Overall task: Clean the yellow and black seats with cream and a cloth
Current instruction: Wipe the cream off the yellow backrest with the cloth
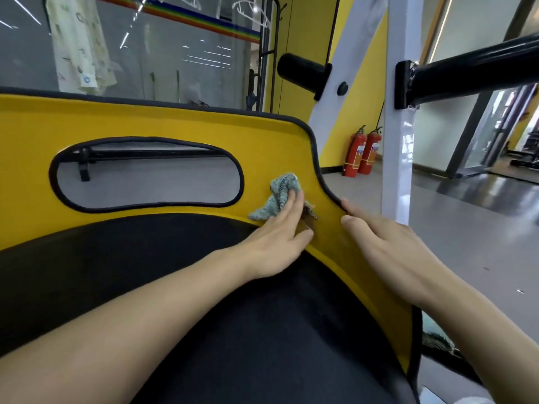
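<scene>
Cloth [278,195] on the yellow seat [175,123], just right of the oval hole [145,179]. Pressed down by flat left hand [277,240]. Right hand [388,249] farther right, flat, holding nothing. Might slip out: only pressed, not gripped.

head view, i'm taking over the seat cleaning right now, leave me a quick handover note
Left hand: flat, straight fingers pressing the grey-blue cloth onto the yellow panel, near its right edge.
Right hand: holds nothing, rests on the seat's black-trimmed right edge.
Cream: not in view.
Done: wiping is under way; how much is already clean cannot be told.
Left: probably the rest of the yellow panel, then the black pad.
</scene>
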A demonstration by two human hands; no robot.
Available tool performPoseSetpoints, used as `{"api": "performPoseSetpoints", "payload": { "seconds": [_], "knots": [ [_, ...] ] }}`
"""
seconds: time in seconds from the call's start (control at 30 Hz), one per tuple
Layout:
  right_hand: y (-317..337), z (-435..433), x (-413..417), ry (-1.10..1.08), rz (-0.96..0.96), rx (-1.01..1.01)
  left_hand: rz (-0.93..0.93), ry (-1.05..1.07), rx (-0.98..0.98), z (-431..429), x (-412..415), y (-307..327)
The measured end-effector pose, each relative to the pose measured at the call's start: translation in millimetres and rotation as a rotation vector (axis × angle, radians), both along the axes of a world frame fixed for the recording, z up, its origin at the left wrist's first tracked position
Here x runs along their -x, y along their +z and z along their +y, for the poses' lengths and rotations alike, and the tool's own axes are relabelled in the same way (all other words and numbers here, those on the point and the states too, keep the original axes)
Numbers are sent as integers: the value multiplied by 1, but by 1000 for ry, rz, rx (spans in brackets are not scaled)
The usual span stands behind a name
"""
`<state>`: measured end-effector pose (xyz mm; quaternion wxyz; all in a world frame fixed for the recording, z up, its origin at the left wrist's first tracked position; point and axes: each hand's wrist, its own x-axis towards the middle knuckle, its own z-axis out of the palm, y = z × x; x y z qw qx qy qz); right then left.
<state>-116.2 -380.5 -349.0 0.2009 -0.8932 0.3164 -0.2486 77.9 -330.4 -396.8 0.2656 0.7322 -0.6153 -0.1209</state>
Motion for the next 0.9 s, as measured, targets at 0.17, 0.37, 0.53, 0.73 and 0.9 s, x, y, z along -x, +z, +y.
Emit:
{"api": "performPoseSetpoints", "payload": {
  "seconds": [0.17,0.37,0.53,0.73,0.9],
  "knots": [
    [2,3,2,-3,-5,2,-24,24,-149,2,3,14],
    [1,-1,1,19,51,76,-94,-34,43,9,4,10],
    [-2,-4,0,9,79,105,-123,-55,-11,10,0,9],
    [-3,-4,0,10,103,118,-218,100,-141,7,-11,8],
    [-3,-3,-1,0,128,161,-153,17,-15,13,9,8]
  ]
}}
